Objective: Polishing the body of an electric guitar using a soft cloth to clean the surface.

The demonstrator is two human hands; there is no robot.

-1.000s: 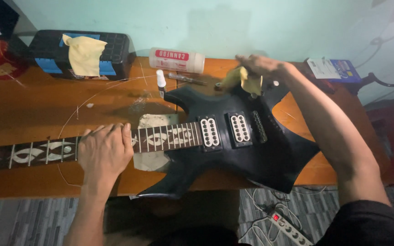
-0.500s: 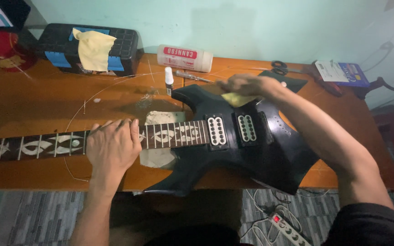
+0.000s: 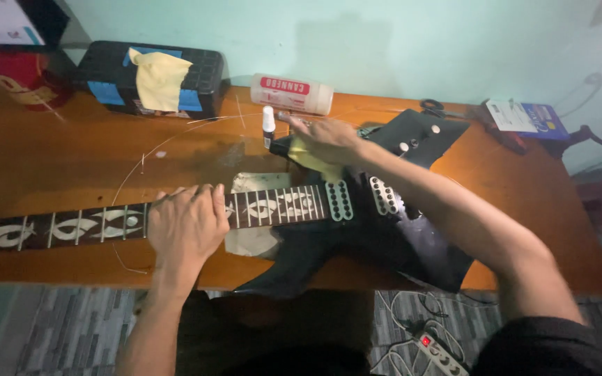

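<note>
A black angular electric guitar (image 3: 384, 230) lies flat on the wooden table (image 3: 57, 160), its neck (image 3: 57, 226) with white inlays running left. My left hand (image 3: 188, 226) presses down on the neck near the body. On the guitar's upper horn, my right hand (image 3: 325, 136) presses a yellow cloth (image 3: 309, 157). A folded pale rag (image 3: 253, 240) lies under the neck joint. A small white bottle with a black base (image 3: 268, 125) stands just left of my right hand.
At the back lie a white cylindrical container with a red label (image 3: 290, 94) and a black case (image 3: 151, 83) with a yellow cloth on it. Scissors (image 3: 435, 108) and a blue-and-white packet (image 3: 524, 117) sit far right. A loose guitar string (image 3: 148, 157) curls across the table. A power strip (image 3: 440, 351) is on the floor.
My right hand has slid the yellow cloth leftward across the guitar body, from the far horn toward the upper horn by the small bottle. My left hand stays on the neck.
</note>
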